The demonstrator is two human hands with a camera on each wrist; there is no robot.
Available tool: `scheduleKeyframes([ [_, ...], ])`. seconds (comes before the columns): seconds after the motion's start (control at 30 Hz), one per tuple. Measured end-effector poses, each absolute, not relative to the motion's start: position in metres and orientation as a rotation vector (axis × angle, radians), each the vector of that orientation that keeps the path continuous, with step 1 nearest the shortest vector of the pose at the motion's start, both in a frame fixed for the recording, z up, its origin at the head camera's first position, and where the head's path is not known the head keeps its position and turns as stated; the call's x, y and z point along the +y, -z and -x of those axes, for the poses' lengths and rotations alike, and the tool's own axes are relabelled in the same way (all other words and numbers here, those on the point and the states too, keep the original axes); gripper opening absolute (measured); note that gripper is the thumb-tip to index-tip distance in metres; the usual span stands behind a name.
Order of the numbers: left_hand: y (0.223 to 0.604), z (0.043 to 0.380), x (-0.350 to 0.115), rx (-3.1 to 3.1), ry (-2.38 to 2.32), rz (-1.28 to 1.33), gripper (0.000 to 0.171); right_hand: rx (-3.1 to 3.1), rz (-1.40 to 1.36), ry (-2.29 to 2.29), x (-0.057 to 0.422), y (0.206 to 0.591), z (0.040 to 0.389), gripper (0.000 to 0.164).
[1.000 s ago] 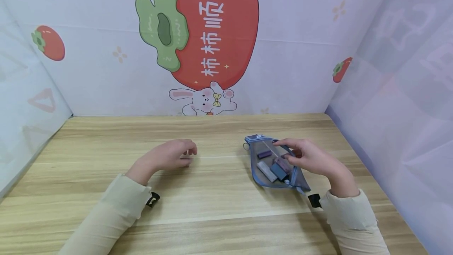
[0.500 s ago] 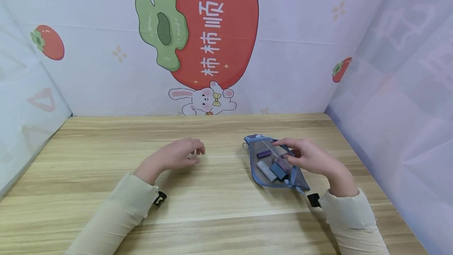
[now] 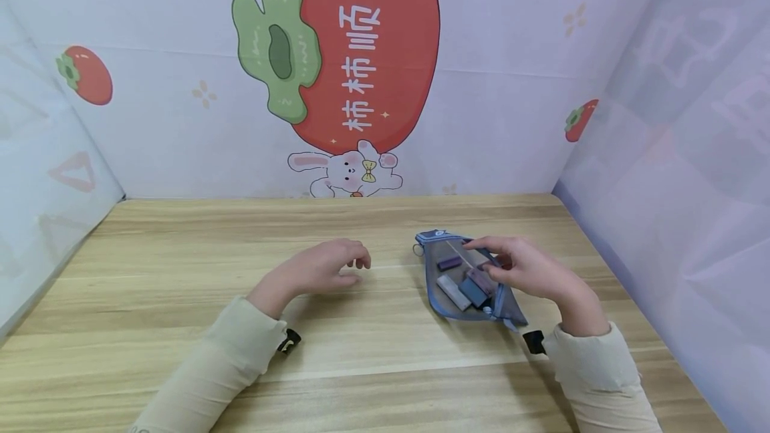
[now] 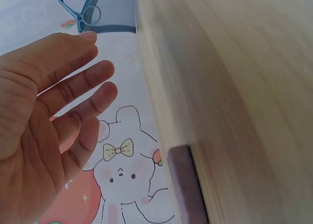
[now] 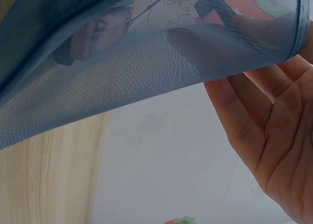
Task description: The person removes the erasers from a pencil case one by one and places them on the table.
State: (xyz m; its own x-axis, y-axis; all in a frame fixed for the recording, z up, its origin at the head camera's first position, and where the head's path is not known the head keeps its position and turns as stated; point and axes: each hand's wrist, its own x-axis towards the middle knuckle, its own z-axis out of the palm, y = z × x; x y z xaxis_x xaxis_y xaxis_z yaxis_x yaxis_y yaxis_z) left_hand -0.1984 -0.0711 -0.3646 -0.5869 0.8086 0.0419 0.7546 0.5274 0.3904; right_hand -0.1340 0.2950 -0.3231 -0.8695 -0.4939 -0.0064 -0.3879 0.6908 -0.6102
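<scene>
A blue-trimmed mesh zip pouch (image 3: 462, 306) lies on the right half of the table, with its side raised. My right hand (image 3: 532, 269) holds that raised edge; in the right wrist view, the fingers of the right hand (image 5: 279, 121) go behind the mesh pouch (image 5: 146, 72). Through the mesh I see a purple piece (image 3: 449, 262), a whitish block (image 3: 454, 292), a blue block (image 3: 473, 291) and a thin pale stick (image 3: 460, 256). My left hand (image 3: 321, 267) hovers left of the pouch, empty, fingers loosely bent. In its wrist view the palm of the left hand (image 4: 54, 116) shows.
The wooden tabletop (image 3: 385, 386) runs to a printed back wall (image 3: 493, 132) and side walls. In the left wrist view a dark brownish bar (image 4: 188, 185) appears low; I cannot match it in the head view. A metal ring (image 3: 418, 249) hangs at the pouch's left corner.
My left hand has moved steadily to the right, closer to the pouch. The right hand and the pouch stay in nearly the same place.
</scene>
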Motion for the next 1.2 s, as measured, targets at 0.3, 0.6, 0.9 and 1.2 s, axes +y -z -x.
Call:
scheduleKeyframes([
  [0.3, 0.361, 0.2, -0.056, 2.611, -0.589, -1.339, 0.021, 2.729, 0.726, 0.932, 0.296, 0.322, 0.133, 0.043],
  [0.6, 0.36, 0.199, -0.038, 2.558, -0.633, -1.389, 0.022, 2.732, 0.724, 0.927, 0.296, 0.323, 0.134, 0.043],
  [0.9, 0.358, 0.198, -0.023, 2.552, -0.646, -1.436, 0.022, 2.726, 0.725, 0.943, 0.296, 0.323, 0.134, 0.042],
  [1.2, 0.356, 0.195, -0.008, 2.51, -0.694, -1.509, 0.022, 2.717, 0.717, 0.946, 0.296, 0.323, 0.134, 0.042],
])
